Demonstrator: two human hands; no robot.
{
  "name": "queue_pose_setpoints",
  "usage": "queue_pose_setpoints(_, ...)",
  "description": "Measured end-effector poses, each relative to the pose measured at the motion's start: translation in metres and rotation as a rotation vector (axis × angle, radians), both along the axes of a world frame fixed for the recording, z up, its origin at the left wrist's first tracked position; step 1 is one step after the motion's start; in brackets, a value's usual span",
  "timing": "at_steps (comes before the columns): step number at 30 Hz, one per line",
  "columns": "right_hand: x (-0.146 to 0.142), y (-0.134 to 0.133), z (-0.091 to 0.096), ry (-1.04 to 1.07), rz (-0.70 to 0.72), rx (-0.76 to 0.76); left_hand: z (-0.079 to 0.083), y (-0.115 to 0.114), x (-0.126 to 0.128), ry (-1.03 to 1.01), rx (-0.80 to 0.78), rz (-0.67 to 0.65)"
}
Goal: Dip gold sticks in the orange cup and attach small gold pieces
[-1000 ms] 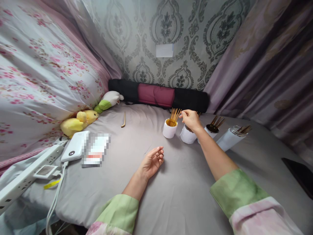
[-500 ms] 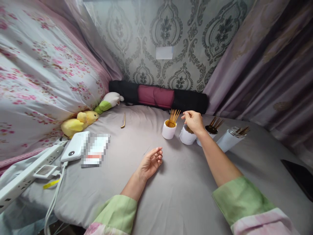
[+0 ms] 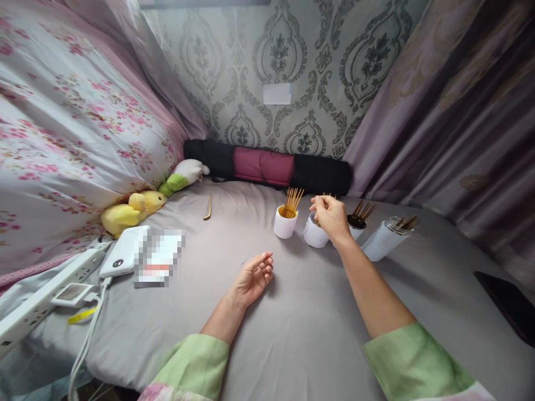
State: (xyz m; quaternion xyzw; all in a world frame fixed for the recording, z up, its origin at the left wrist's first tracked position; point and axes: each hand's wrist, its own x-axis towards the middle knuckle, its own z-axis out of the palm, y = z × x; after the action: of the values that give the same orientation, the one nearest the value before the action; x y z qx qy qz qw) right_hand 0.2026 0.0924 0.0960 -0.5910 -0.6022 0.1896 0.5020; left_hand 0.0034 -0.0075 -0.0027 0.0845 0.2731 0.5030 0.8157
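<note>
Shifting from yellow-stick cup [image 3: 286, 224] to second cup [image 3: 313, 236]: right hand [image 3: 331, 216], fingers pinched together; left hand [image 3: 253, 277] unmoved on bed [image 3: 301, 334], fingers loosely apart.

2 loose pale-green sleeves [image 3: 200, 356] (blotched pink and white) above bare forearms [image 3: 368, 289]

Middle cup [image 3: 313, 237] contents behind right hand [image 3: 332, 215]

The right hand [image 3: 331, 214] hovers over a white cup [image 3: 313, 238], second in a row of four, fingertips pinched together at its brown sticks [image 3: 325, 195]. The left hand [image 3: 253, 277] lies palm-up, fingers loosely curled, on the grey bedsheet [image 3: 292, 334].
</note>
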Motion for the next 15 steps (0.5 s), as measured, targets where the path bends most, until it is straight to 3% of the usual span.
queue_pose_setpoints(15,-0.014,-0.031,-0.015,0.176,0.054,-0.028,0.001,0.0,0.0,0.001,-0.015,0.007)
